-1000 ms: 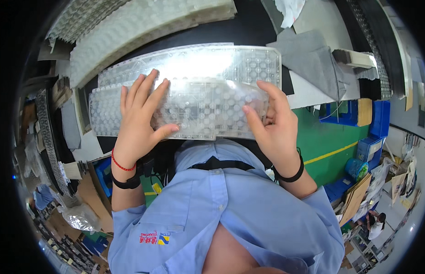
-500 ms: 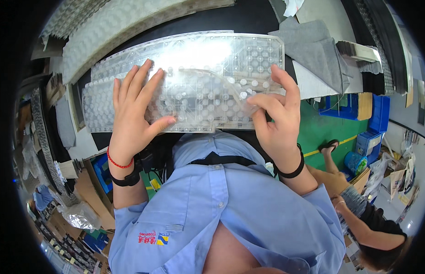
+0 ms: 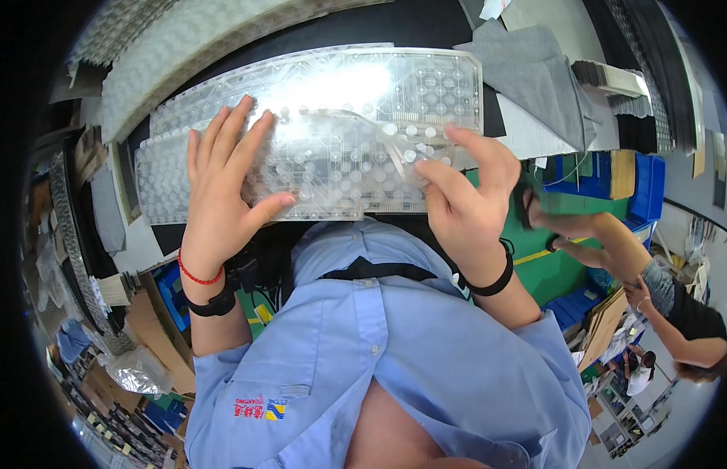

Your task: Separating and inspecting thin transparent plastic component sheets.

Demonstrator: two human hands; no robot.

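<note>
A stack of clear circuit sheets [image 3: 312, 184] with round dots and fine printed lines lies on the bench before me. Flat on its left part rests my left hand [image 3: 226, 184], fingers spread, holding nothing. My right hand [image 3: 469, 187] is over the right part, thumb and forefinger pinched on the edge of a clear film [image 3: 398, 152] that curls up off the sheets. The other fingers are bent and raised. Bright glare on the upper middle hides some of the pattern.
Grey cloth [image 3: 531, 74] lies at the right of the bench. Long stacks of pale dotted sheets [image 3: 199, 59] stand along the back left. Blue bins [image 3: 644, 187] are on the green floor to the right, where another person [image 3: 684, 313] walks.
My right hand has shifted slightly left with the pinched film edge. My left hand stays flat on the sheets. The other person's legs and body have moved at the right.
</note>
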